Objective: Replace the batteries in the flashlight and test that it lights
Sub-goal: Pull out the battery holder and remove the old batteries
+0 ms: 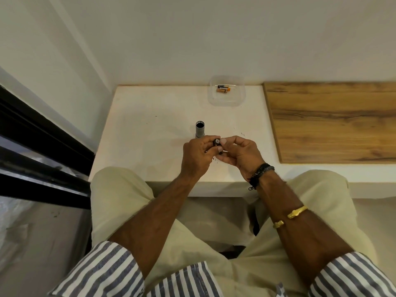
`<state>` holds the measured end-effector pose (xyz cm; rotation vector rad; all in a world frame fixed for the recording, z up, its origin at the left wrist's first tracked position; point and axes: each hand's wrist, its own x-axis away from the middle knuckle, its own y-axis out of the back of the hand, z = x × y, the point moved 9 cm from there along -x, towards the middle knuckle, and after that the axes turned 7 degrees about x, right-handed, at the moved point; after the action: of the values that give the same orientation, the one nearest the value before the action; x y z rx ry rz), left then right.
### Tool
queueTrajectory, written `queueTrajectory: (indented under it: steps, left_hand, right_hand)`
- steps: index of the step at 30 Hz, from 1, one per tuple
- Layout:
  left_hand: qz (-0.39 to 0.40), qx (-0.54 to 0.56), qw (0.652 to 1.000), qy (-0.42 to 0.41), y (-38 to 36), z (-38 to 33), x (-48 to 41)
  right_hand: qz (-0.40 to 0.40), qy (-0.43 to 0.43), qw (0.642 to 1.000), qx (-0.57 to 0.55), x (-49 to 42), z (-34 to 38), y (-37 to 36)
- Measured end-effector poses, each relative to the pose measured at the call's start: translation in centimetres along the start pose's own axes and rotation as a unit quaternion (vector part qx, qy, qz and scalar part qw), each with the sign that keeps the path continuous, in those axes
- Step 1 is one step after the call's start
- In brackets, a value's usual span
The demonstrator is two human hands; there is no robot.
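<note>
Both hands meet over the near part of the white table [150,125]: the left hand [196,157] pinches a small black battery holder [216,142], and the right hand [240,153] has its fingertips closed on the same piece, though what they work at is too small to tell. The flashlight body [200,129] stands upright, open mouth up, just beyond the left knuckles, so the left hand is nearer. Batteries [222,89] lie well apart, farther back in the clear tray [227,101], slightly right.
</note>
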<state>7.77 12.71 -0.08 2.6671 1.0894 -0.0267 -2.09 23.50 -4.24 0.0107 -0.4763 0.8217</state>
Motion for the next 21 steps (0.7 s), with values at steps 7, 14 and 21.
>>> queueTrajectory:
  steps: [7, 14, 21]
  left_hand:
    - [0.001, 0.081, 0.994, 0.07, -0.9, 1.4, 0.3]
    - [-0.007, 0.149, 0.981, 0.124, -1.6, 2.8, 0.3]
    - [0.014, 0.26, 0.941, 0.214, -2.2, 4.4, -0.2]
  right_hand:
    - [-0.109, 0.116, 0.965, 0.21, -0.4, 1.9, 1.8]
    - [-0.169, 0.187, 0.933, 0.259, 0.1, 3.0, 2.5]
    - [-0.204, 0.141, 0.966, 0.066, -0.2, 2.6, 6.0]
